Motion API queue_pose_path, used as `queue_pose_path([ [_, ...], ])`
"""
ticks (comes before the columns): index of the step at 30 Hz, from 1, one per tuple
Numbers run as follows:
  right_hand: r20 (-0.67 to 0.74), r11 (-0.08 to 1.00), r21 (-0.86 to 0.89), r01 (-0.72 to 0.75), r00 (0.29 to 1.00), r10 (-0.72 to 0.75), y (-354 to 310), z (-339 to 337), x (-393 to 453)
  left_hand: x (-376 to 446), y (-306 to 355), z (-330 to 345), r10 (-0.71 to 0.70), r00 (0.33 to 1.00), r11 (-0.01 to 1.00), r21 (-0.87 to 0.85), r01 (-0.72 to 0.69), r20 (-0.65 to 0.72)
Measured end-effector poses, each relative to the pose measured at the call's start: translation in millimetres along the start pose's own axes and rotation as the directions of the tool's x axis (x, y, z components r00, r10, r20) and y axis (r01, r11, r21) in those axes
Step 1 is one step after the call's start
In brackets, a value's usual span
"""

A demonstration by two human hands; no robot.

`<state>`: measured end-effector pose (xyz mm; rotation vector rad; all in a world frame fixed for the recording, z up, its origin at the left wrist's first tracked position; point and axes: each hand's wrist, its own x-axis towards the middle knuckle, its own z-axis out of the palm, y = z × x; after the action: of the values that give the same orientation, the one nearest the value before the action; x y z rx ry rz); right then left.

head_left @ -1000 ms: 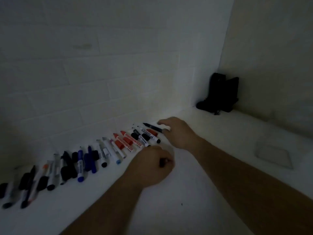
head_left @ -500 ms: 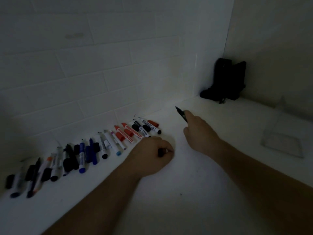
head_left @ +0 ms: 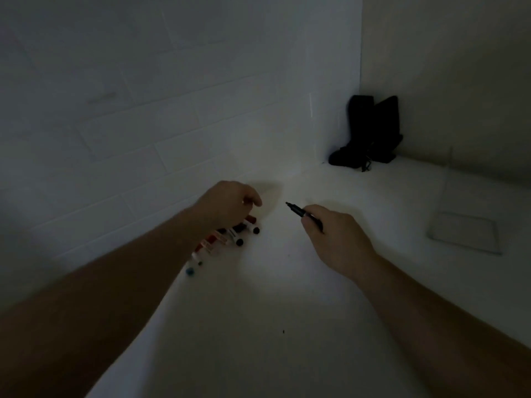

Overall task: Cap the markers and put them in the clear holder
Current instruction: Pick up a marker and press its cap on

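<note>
Since the earlier frames the left hand (head_left: 230, 203) has moved up from the bench to hang over the far end of the marker row, and the right hand (head_left: 334, 239) has drawn the slim black uncapped marker (head_left: 298, 211) toward frame centre. The right grip is closed round that marker's barrel, tip pointing upper left. The left grip is curled; whether it holds a cap cannot be told. Below it lie red, black and blue markers with white barrels (head_left: 230, 235), partly hidden by the forearm. The clear flat-based holder (head_left: 465, 234) sits on the white bench (head_left: 273, 297) at right, well apart. A black object (head_left: 370, 133) stands in the corner, upper right.
</note>
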<state>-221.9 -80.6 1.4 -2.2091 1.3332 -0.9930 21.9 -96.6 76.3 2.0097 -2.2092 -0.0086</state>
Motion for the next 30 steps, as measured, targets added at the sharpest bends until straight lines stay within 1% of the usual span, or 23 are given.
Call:
queue_pose_path([
  [3,-0.008,1.0,0.018,-0.007,1.0,0.007,3,0,1,34,-7,-4,0.067,0.977,0.969,0.219,-0.112,0.203],
  [5,-0.002,1.0,0.016,-0.008,1.0,0.008,5,3,3,48,-9,-2,0.083,0.956,0.923,0.341,-0.181,0.282],
  [6,0.002,1.0,0.015,-0.013,1.0,0.013,6,4,4,54,-10,0,0.081,0.951,0.91,0.367,-0.193,0.298],
  [9,0.0,1.0,0.018,-0.02,1.0,0.02,9,5,6,68,-16,11,0.084,0.954,0.913,0.361,-0.189,0.287],
  [14,0.01,0.999,0.02,-0.032,0.999,0.032,8,7,8,77,-33,19,0.093,0.966,0.959,0.238,-0.152,0.242],
  [17,0.01,0.999,0.011,-0.031,0.999,0.031,9,7,8,74,-40,14,0.077,0.955,0.966,0.217,-0.143,0.286],
  [20,0.019,0.999,0.029,-0.031,0.999,0.031,9,8,8,70,-39,15,0.12,0.939,0.953,0.228,-0.2,0.321],
  [23,0.009,0.999,0.028,-0.03,1.0,0.03,9,6,8,68,-33,22,0.16,0.94,0.94,0.245,-0.238,0.3],
  [25,0.008,0.999,0.038,-0.026,1.0,0.025,9,5,7,66,-29,25,0.138,0.956,0.938,0.277,-0.211,0.26],
  [26,0.005,0.999,0.048,-0.022,1.0,0.022,9,5,6,62,-24,24,0.127,0.968,0.948,0.26,-0.183,0.218],
  [27,0.0,0.998,0.057,-0.017,1.0,0.017,8,4,6,55,-19,22,0.127,0.98,0.966,0.203,-0.158,0.156],
  [29,-0.005,0.997,0.077,-0.009,1.0,0.01,8,4,5,33,-7,18,0.118,0.993,0.993,0.001,-0.118,0.003],
  [30,-0.007,0.996,0.088,-0.008,1.0,0.009,7,4,4,16,0,14,0.101,0.992,0.989,-0.101,-0.109,-0.078],
])
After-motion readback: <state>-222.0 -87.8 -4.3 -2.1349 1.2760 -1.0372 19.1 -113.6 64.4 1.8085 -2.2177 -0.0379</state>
